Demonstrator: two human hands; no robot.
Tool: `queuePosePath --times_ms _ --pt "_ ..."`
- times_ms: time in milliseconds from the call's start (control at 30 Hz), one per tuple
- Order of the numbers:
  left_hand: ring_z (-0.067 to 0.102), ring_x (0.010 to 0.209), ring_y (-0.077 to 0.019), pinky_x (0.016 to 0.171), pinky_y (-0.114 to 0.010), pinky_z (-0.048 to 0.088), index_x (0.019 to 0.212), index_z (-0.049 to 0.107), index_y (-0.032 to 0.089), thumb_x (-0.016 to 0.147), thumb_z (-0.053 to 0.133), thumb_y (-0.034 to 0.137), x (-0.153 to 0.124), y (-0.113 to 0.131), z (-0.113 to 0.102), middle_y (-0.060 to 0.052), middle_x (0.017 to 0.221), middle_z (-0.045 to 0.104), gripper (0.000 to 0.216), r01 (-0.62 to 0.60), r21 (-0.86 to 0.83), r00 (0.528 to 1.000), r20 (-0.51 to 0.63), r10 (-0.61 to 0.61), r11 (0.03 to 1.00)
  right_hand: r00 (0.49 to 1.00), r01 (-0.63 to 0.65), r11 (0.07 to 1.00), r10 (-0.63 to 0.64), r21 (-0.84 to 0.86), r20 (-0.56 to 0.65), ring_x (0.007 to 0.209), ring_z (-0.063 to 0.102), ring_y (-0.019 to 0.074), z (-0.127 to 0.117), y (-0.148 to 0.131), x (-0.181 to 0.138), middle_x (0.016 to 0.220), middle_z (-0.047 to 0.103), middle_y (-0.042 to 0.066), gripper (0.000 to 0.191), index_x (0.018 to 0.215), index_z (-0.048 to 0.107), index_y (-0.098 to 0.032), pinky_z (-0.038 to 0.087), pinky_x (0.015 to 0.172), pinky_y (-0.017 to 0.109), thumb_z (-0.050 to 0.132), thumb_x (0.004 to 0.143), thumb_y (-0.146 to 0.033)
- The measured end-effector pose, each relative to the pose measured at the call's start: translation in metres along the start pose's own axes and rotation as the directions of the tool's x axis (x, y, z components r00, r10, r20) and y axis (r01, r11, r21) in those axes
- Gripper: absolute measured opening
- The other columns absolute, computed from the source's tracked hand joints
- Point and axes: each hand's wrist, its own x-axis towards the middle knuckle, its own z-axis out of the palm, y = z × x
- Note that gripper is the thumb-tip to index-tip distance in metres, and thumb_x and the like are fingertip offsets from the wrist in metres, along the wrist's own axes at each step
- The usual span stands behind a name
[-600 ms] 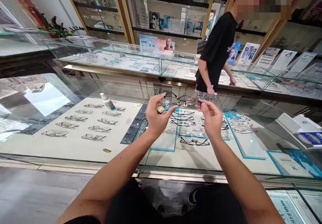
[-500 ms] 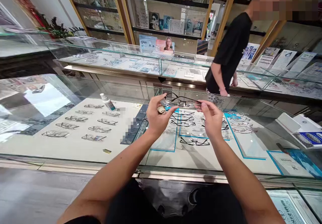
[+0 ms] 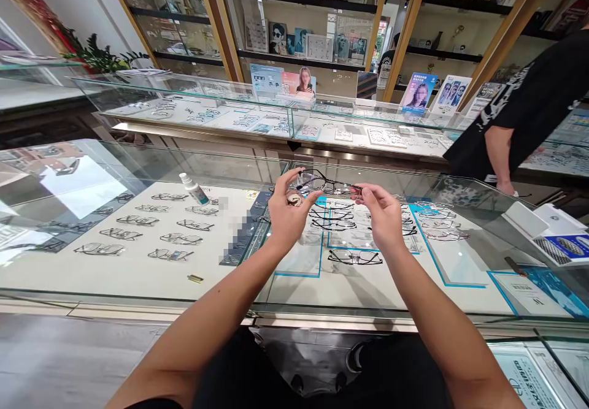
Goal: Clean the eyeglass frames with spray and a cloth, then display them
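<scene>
A pair of thin dark-framed eyeglasses (image 3: 326, 181) is held up above the glass counter between my two hands. My left hand (image 3: 288, 216) is closed on the left end of the frame, thumb and fingers curved around it. A small beige item (image 3: 294, 199) is tucked in that palm; I cannot make out what it is. With its fingertips, my right hand (image 3: 384, 216) pinches the glasses' other end. Beneath them, inside the showcase, lie rows of spectacles, among them a black pair (image 3: 355, 258) nearest me.
A white spray bottle (image 3: 194, 189) stands at the left, near more rows of glasses. An open white box (image 3: 550, 231) sits at the right. Across the aisle runs another glass showcase (image 3: 202, 128). A person in a black shirt (image 3: 529, 102) is beyond the counter at the right.
The person in black has moved right along the far counter. My right hand has shifted slightly left, and the glasses have turned a little between my hands.
</scene>
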Motion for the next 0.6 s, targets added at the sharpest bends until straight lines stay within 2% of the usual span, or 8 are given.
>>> queuePosePath --times_ms 67,300,533,600 --pt "0.074 0.120 -0.0269 0.080 -0.032 0.062 0.136 0.069 0.027 0.091 0.085 0.069 0.001 -0.001 0.000 -0.013 0.141 0.074 0.063 0.012 -0.017 1.000 0.007 -0.012 1.000 1.000 0.002 0.999 -0.003 -0.032 -0.006 0.098 0.079 0.0274 0.000 -0.001 0.000 0.102 0.087 0.008 0.044 0.104 0.085 -0.026 0.062 0.094 0.044 0.085 0.087 -0.067" --pt "0.074 0.123 -0.0273 0.082 -0.033 0.063 0.129 0.071 0.027 0.084 0.095 0.057 0.004 -0.003 0.000 -0.010 0.133 0.078 0.059 0.051 -0.096 0.999 0.010 -0.051 0.994 0.998 0.060 0.986 -0.062 -0.156 -0.005 0.110 0.070 0.0257 -0.003 -0.003 0.002 0.114 0.079 0.008 0.036 0.096 0.086 -0.026 0.055 0.098 0.041 0.080 0.092 -0.062" --pt "0.081 0.104 -0.0241 0.077 -0.033 0.063 0.128 0.063 0.025 0.082 0.098 0.049 0.007 0.003 0.000 -0.009 0.115 0.084 0.063 0.100 -0.259 0.993 0.081 -0.081 0.961 1.000 -0.028 0.990 0.025 -0.140 -0.019 0.114 0.067 0.0275 -0.005 0.004 0.007 0.116 0.077 0.008 0.036 0.094 0.086 -0.026 0.052 0.103 0.042 0.079 0.088 -0.061" --pt "0.081 0.093 -0.0217 0.072 -0.032 0.062 0.127 0.061 0.025 0.081 0.099 0.050 0.008 0.005 -0.001 -0.009 0.114 0.085 0.064 0.119 -0.292 0.991 0.101 -0.093 0.949 0.997 -0.072 0.988 0.070 -0.134 -0.020 0.114 0.068 0.0280 -0.005 0.006 0.008 0.115 0.077 0.008 0.036 0.092 0.086 -0.026 0.052 0.105 0.043 0.080 0.085 -0.062"
